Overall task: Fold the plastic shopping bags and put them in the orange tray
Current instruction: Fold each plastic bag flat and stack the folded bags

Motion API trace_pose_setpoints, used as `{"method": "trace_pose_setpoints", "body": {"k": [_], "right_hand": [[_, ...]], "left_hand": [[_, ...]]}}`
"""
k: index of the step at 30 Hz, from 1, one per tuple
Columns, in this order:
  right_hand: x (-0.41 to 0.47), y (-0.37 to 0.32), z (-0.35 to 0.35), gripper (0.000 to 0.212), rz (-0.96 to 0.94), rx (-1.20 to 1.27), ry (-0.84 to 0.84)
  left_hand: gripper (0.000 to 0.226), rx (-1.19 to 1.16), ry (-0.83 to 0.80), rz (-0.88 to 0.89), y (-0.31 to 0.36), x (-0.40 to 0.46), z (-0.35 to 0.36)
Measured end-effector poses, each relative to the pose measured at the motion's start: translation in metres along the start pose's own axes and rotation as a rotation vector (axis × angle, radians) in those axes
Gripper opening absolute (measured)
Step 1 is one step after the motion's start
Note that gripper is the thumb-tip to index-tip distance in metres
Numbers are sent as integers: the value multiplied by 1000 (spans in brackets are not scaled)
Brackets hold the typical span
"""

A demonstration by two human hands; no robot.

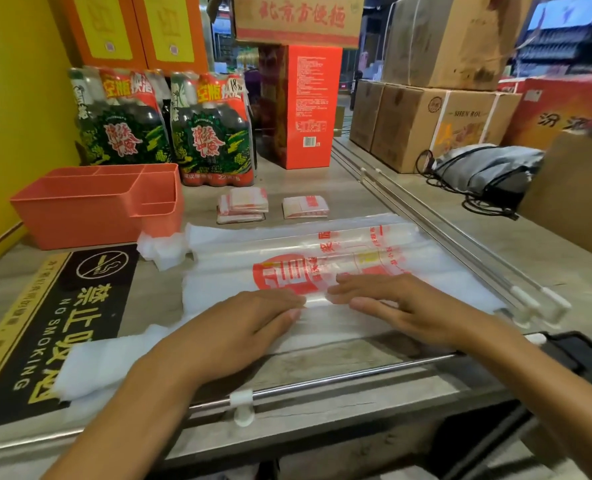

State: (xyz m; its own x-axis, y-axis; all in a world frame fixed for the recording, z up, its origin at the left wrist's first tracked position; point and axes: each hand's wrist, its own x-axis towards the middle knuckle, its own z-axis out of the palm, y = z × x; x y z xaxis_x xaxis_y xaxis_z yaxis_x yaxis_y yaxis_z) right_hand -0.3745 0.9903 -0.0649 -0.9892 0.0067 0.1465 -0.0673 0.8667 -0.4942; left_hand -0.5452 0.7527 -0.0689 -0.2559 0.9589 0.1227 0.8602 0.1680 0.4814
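Note:
A white plastic shopping bag (322,258) with red print lies flat and lengthwise across the counter. My left hand (239,327) and my right hand (388,299) press flat on its near part, fingertips almost meeting at the middle. Its handles (162,247) reach toward the orange tray (90,216), which stands at the left with several compartments. Behind the spread bag lie folded bags: a small stack (242,204) and a single one (305,206).
A black "No Smoking" mat (62,323) covers the counter's left. Shrink-wrapped bottle packs (169,129) and a red carton (305,105) stand behind. Cardboard boxes (426,126) and a grey drawstring bag (488,171) sit at right. A metal rail (322,379) runs along the near edge.

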Motion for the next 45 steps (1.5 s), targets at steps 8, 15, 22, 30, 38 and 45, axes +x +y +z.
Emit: {"method": "trace_pose_setpoints", "body": {"k": [8,15,22,30,38,45], "right_hand": [[0,0,1,48,-33,-260,175],[-2,-3,2,38,-167,-322,328],[-7,5,-4,48,-133,-464,342],[-6,5,-25,48,-154,-589,361],[-15,-29,-83,35,-214,-612,522],[-39,-75,-144,26,-341,-690,685]], "left_hand": [[41,4,46,-5,-1,1,0],[38,297,182,22,7,-2,0],[36,388,294,44,11,-7,-5],[64,515,270,-101,22,-30,-28],[80,575,492,-63,56,-53,-79],[47,628,647,128,116,-67,-130]]}}
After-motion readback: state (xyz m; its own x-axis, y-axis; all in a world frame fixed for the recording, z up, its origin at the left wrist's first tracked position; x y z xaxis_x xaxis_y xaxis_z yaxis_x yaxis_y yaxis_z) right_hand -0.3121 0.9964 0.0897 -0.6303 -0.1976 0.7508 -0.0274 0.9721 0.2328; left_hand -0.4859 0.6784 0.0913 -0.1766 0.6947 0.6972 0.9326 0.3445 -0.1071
